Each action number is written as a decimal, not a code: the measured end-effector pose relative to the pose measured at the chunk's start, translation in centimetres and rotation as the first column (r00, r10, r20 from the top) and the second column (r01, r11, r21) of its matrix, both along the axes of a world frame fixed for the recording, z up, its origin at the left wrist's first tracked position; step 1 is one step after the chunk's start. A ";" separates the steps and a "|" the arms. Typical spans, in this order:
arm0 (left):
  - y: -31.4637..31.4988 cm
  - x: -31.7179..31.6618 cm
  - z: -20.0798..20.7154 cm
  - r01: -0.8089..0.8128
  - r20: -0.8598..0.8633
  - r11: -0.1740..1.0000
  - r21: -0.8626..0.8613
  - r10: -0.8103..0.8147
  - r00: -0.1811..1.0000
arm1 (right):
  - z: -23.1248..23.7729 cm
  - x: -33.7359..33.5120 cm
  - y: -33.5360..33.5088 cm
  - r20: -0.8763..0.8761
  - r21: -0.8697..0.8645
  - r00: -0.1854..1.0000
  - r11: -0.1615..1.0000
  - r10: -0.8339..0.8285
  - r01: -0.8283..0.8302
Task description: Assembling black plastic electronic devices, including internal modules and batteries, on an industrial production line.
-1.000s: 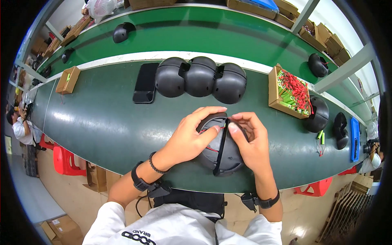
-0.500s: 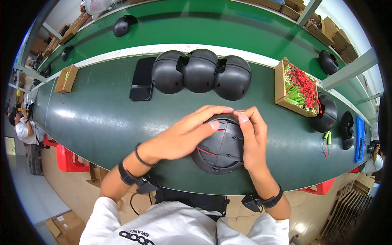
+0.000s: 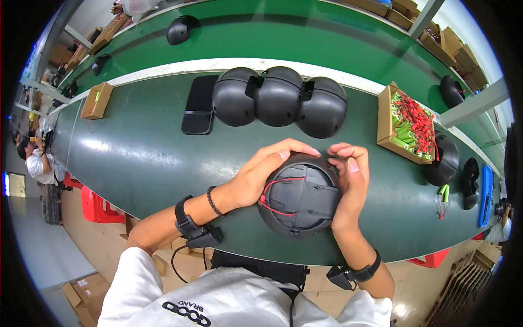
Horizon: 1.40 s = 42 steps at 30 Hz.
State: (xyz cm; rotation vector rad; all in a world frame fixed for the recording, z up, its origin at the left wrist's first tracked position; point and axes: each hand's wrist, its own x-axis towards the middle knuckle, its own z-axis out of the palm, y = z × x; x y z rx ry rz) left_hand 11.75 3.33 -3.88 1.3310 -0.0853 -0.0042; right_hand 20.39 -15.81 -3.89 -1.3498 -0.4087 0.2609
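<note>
A round black plastic shell [image 3: 305, 199] sits in front of me on the dark green table, its ribbed inner side with a raised middle panel facing up. Two thin red wires [image 3: 279, 211] loop along the left part of that inside. My left hand [image 3: 266, 168] curves around the shell's left and far edge, fingers bent over the rim. Against the right side rests my right hand [image 3: 351, 182], its palm on the shell and its fingers curled, with the fingertips lifted at the far edge. Both hands cup the shell between them.
Three black domed shells [image 3: 279, 98] stand in a row beyond my hands, beside a black phone-like slab [image 3: 199, 106]. A carton of green cells with red leads [image 3: 408, 122] is at right, near loose green cells [image 3: 444, 193] and a blue tray [image 3: 485, 196]. A green conveyor [image 3: 305, 32] runs behind.
The shell has turned slightly in my hands, and more of the red wires shows. My left thumb has drawn back off the inside. My right fingers have lifted and parted from the left ones.
</note>
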 end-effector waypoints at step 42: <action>19.4 24.1 0.4 -0.607 0.291 0.267 0.749 0.691 0.662 | -1.0 6.0 -0.1 0.190 -0.034 0.976 0.993 -0.103 0.112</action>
